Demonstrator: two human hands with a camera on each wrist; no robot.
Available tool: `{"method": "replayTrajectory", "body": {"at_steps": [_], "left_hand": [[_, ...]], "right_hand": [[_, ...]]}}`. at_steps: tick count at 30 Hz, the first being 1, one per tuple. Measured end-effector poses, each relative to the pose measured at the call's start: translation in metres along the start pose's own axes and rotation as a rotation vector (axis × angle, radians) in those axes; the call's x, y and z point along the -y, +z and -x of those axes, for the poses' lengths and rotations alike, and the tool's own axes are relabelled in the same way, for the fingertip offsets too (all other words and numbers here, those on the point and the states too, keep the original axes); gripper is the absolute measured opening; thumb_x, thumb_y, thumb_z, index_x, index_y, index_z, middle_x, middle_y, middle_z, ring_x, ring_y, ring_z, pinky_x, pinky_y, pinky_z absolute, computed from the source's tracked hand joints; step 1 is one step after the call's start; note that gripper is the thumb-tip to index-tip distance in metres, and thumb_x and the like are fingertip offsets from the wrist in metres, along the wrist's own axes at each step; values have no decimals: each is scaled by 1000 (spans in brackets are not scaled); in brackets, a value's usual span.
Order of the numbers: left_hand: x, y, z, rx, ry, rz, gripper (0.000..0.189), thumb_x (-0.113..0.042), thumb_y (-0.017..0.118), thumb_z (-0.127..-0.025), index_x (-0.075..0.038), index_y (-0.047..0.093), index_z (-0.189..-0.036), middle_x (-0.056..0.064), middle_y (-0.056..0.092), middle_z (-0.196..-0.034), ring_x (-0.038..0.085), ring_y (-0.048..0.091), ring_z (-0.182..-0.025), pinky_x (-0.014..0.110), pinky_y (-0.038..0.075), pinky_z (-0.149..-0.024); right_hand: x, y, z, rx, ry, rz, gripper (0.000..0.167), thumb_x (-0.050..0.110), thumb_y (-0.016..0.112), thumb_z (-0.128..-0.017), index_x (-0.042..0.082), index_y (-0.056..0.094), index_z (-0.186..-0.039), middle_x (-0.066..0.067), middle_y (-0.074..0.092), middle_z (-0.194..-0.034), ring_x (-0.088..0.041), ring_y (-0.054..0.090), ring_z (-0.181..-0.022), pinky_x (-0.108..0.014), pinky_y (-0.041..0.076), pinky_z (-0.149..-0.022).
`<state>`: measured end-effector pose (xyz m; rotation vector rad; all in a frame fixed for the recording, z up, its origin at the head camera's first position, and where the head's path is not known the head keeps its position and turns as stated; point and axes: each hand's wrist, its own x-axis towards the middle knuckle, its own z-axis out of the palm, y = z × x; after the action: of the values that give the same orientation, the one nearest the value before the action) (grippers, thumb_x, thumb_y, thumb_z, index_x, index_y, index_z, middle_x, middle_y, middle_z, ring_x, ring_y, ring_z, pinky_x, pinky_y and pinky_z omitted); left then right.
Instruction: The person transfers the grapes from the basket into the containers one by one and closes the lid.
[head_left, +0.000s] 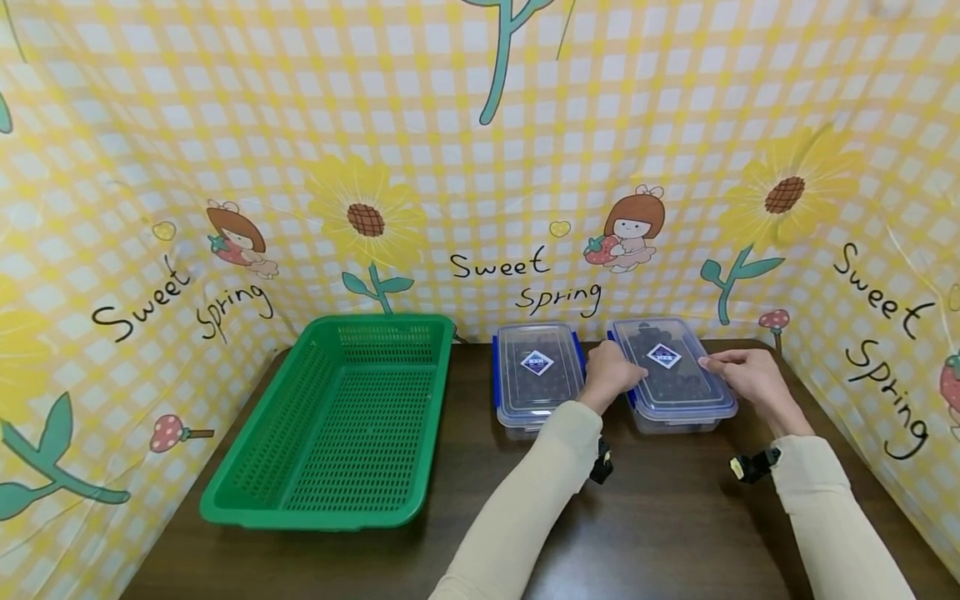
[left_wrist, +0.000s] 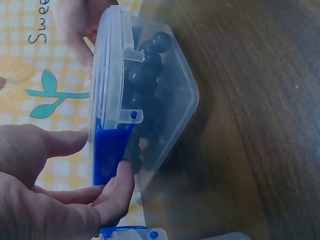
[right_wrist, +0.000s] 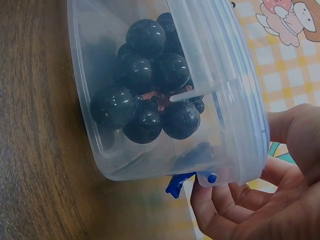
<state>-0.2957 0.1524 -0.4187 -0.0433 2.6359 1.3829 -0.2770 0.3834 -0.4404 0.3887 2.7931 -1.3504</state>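
A clear food container [head_left: 675,390] with a see-through lid and blue side latches stands at the right of the table. Through its wall, dark grapes [right_wrist: 134,72] show in a bunch. My left hand [head_left: 607,371] is at its left side, pinching the blue latch [left_wrist: 111,155] between fingers and lid edge, thumb against the lid. On the opposite side, my right hand [head_left: 752,385] has its thumb at the lid and its curled fingers by another blue latch [right_wrist: 181,185], which sticks outward from the wall.
A second latched container [head_left: 536,400] with dark contents stands just left of my left hand. Farther left is a green perforated basket [head_left: 437,417]. A checked cloth [head_left: 465,167] with printed flowers hangs behind and beside the brown table [head_left: 630,533].
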Motion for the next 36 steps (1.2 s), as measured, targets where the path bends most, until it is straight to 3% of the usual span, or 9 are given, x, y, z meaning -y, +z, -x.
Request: {"method": "replayTrajectory", "body": {"at_steps": [7, 16, 23, 30, 34, 36], "left_hand": [[-4, -2, -3, -1, -21, -44, 37, -29, 89, -87, -2, 65, -82, 4, 50, -65, 15, 48, -54, 31, 42, -58], [-6, 3, -10, -18, -35, -135, 37, -33, 87, -88, -5, 67, -73, 7, 62, -67, 16, 51, -54, 29, 42, -55], [-10, 4, -8, 5, -43, -141, 46, -30, 84, -91, -11, 56, -61, 4, 52, -58, 14, 46, -49, 28, 40, -51], [-3, 11, -15, 36, -38, -167, 50, -33, 83, -92, -13, 55, -56, 1, 44, -50, 14, 43, -44, 29, 39, -47], [0, 12, -14, 35, -35, -148, 49, -33, 83, -92, -13, 56, -57, 1, 43, -50, 14, 42, -43, 30, 39, -47], [-4, 5, -7, 51, -43, -111, 50, -29, 82, -94, -11, 55, -56, 2, 42, -50, 15, 41, -43, 29, 38, -47]], "right_hand": [[-1, -1, -2, 9, 0, 2, 62, 46, 65, -103, -7, 66, -134, 9, 69, -87, -8, 60, -77, -26, 53, -65], [2, -1, -3, 7, 11, 7, 63, 48, 65, -103, -4, 65, -137, 8, 67, -94, -9, 59, -79, -27, 53, -67], [1, -4, -2, 20, 4, -17, 64, 48, 65, -103, -6, 64, -138, 8, 73, -96, -4, 64, -81, -24, 57, -69], [-2, -4, -6, 83, 29, 26, 68, 50, 62, -104, -6, 59, -142, -8, 63, -113, -13, 56, -84, -29, 52, -70], [-3, -4, -7, 119, 35, 38, 73, 51, 60, -104, -9, 53, -146, -22, 61, -128, -15, 58, -89, -28, 53, -73], [-4, -4, -8, 127, 35, 28, 76, 50, 59, -105, -11, 49, -148, -26, 60, -136, -15, 61, -94, -27, 54, -75]]}}
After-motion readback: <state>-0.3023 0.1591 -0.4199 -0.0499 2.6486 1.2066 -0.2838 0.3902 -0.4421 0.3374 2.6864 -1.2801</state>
